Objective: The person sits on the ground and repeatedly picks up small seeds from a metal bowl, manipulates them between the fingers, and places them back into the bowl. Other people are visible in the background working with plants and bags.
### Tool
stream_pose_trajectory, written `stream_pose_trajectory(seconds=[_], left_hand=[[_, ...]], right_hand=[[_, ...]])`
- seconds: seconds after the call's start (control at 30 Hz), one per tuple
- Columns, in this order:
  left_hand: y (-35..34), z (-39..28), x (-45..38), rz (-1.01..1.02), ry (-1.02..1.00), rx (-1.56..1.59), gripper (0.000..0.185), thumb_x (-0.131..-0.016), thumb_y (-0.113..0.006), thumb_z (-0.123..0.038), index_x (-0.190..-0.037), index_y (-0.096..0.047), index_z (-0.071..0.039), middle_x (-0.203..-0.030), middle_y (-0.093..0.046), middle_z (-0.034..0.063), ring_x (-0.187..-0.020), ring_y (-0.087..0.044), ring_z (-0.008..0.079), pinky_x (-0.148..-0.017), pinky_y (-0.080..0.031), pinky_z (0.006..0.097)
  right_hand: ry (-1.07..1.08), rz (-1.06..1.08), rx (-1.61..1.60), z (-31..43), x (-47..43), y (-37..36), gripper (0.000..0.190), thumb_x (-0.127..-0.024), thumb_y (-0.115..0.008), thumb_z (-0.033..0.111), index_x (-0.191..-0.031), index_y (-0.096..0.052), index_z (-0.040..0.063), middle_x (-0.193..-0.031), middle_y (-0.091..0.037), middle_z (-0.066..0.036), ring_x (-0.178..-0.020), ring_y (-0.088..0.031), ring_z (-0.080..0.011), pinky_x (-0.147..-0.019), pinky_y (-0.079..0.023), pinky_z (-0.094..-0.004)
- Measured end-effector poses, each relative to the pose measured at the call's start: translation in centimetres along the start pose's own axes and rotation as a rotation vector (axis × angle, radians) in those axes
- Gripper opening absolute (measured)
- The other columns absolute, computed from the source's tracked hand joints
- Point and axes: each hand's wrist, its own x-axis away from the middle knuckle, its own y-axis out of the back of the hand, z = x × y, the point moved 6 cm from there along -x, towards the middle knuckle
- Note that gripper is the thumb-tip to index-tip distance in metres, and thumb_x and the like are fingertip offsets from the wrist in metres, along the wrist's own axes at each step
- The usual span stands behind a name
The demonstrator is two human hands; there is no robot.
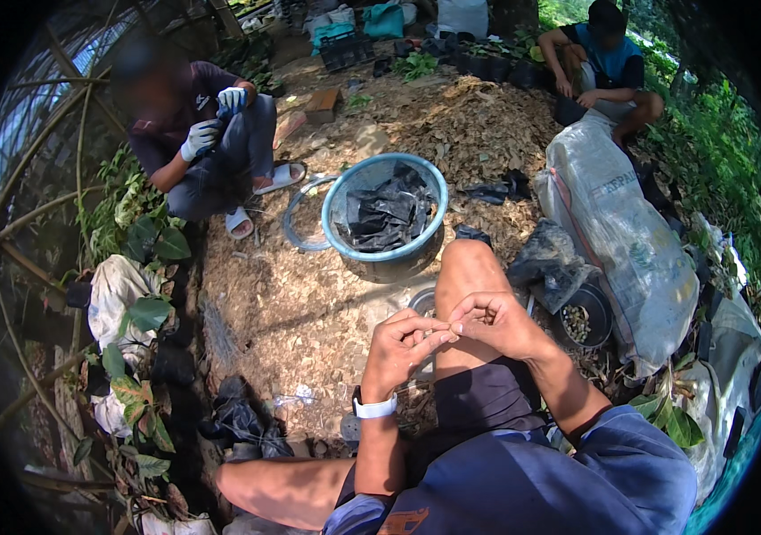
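Note:
Both of my hands meet above my raised knee, fingertips pinched together around a small brownish piece (451, 330), perhaps a nut or seed; its exact kind is too small to tell. My left hand (402, 348) grips it from one side, and a watch with a white band (375, 406) circles that wrist. On the other side the thumb and fingers of my right hand (495, 326) close on the same piece. To the right of my knee stands a black bucket (604, 319) holding small pale nut-like pieces (575, 324).
A blue plastic basin (328, 226) with crumpled black plastic sheets (387, 210) stands ahead. A large woven sack (634, 227) lies to the right. Gloved person (187, 134) squats left; another person (601, 73) sits far right. Potted plants (146, 314) line the left edge.

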Motion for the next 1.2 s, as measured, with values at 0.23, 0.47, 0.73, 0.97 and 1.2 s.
stream_pose_trajectory(seconds=[0.23,0.47,0.73,0.97,1.2], left_hand=[[-0.1,-0.6,-0.4,0.009,-0.283,-0.102,0.012,-0.093,-0.076,-0.001,-0.105,-0.078,-0.004,-0.084,-0.052,-0.0041,-0.07,-0.043,0.0054,-0.061,-0.034,0.0214],[-1.7,0.1,-0.3,-0.152,-0.334,0.218,0.011,-0.098,-0.068,0.004,-0.108,-0.066,0.0,-0.099,-0.052,0.0011,-0.081,-0.048,0.0065,-0.072,-0.042,0.0204],[-2.2,0.3,0.0,-0.241,-0.372,0.445,0.01,-0.099,-0.072,-0.005,-0.105,-0.067,0.0,-0.099,-0.053,0.0011,-0.083,-0.051,0.0063,-0.075,-0.042,0.0196],[-2.0,0.1,0.2,-0.27,-0.416,0.426,0.014,-0.097,-0.076,-0.007,-0.107,-0.07,0.001,-0.099,-0.058,0.0022,-0.084,-0.053,0.0063,-0.075,-0.045,0.0214],[-2.9,0.6,-0.1,-0.196,-0.381,0.597,0.012,-0.1,-0.072,-0.008,-0.109,-0.068,-0.001,-0.095,-0.057,0.0003,-0.072,-0.047,0.0038,-0.064,-0.039,0.0182]], right_hand=[[-0.162,0.04,-0.377,-1.9,-0.6,1.1,0.025,-0.105,-0.064,0.006,-0.129,-0.061,-0.002,-0.105,-0.075,-0.011,-0.084,-0.064,-0.01,-0.072,-0.052,-0.0234],[-0.05,-0.009,-0.46,-1.3,-0.5,-0.5,0.021,-0.1,-0.071,0.006,-0.119,-0.069,-0.003,-0.103,-0.074,-0.011,-0.077,-0.063,-0.0096,-0.068,-0.051,-0.0205],[0.003,-0.027,-0.377,0.4,-0.1,-1.9,0.019,-0.098,-0.075,0.006,-0.114,-0.073,-0.004,-0.096,-0.075,-0.006,-0.08,-0.067,-0.0082,-0.068,-0.053,-0.021],[0.222,-0.159,0.044,2.7,0.4,-2.1,0.015,-0.1,-0.074,0.008,-0.11,-0.072,-0.002,-0.092,-0.07,0.0,-0.079,-0.06,-0.0024,-0.067,-0.049,-0.0196],[0.355,-0.159,0.074,2.0,0.7,-3.2,0.006,-0.106,-0.058,0.009,-0.107,-0.057,0.003,-0.093,-0.051,0.003,-0.079,-0.048,-0.0022,-0.069,-0.043,-0.0207]])
